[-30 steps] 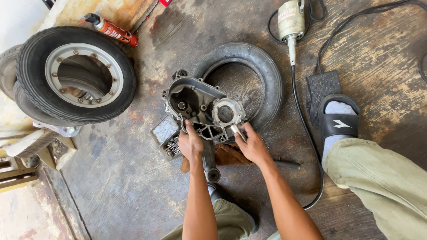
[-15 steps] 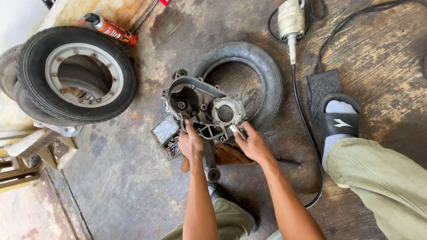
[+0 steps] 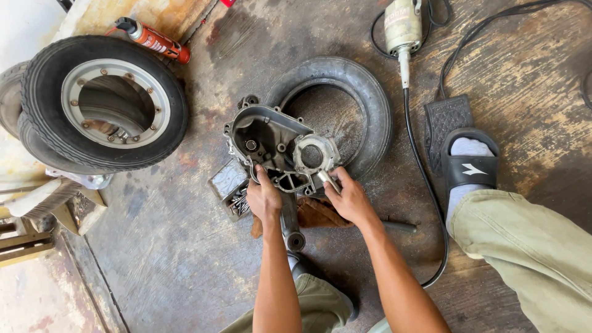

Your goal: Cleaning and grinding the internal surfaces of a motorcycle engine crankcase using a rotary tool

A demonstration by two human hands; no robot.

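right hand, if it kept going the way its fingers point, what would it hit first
The right hand points up-left at the grey engine casing, likely meeting its round ring opening first; it looks already touching there.

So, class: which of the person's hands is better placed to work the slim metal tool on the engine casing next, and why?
Probably the right hand: it already grips the slim metal tool beside the casing's round opening. The left hand rests on the engine casing, apparently steadying it.
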